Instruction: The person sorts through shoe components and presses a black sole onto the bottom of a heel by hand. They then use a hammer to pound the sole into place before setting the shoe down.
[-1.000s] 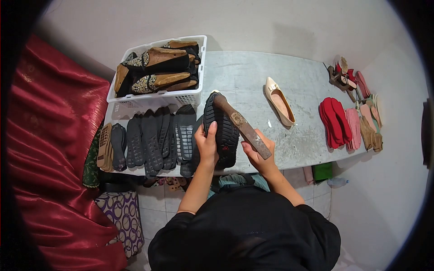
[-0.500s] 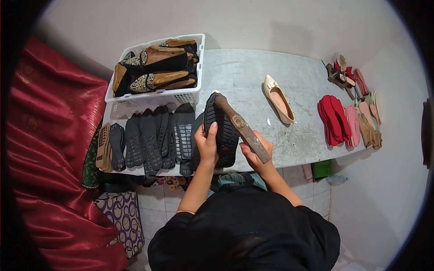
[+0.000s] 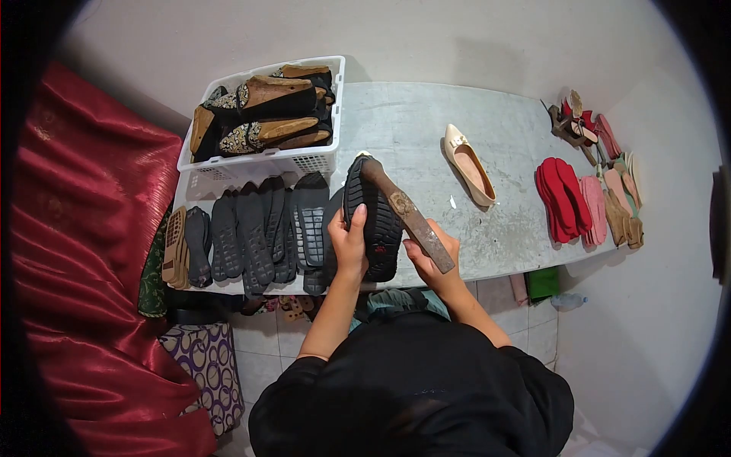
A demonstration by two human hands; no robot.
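A shoe with a black ridged sole (image 3: 378,241) is held sole-up at the table's front edge, a sliver of pale upper showing at its toe. My left hand (image 3: 349,241) is closed around its left side, thumb on the sole. My right hand (image 3: 438,259) is wrapped around a worn, rusty-brown hammer (image 3: 415,221), whose far end lies over the toe of the sole. Several dark grey soles (image 3: 251,232) are lined up left of my left hand. Beyond my right hand, a cream pointed flat shoe (image 3: 469,167) rests on the table.
A white plastic basket (image 3: 259,165) at the back left holds shoes on wooden lasts (image 3: 282,99). Tan soles (image 3: 175,247) end the left row. Red soles (image 3: 562,199), pink soles (image 3: 593,211) and more shoe parts lie right. A red curtain (image 3: 99,251) hangs left; walls border the table.
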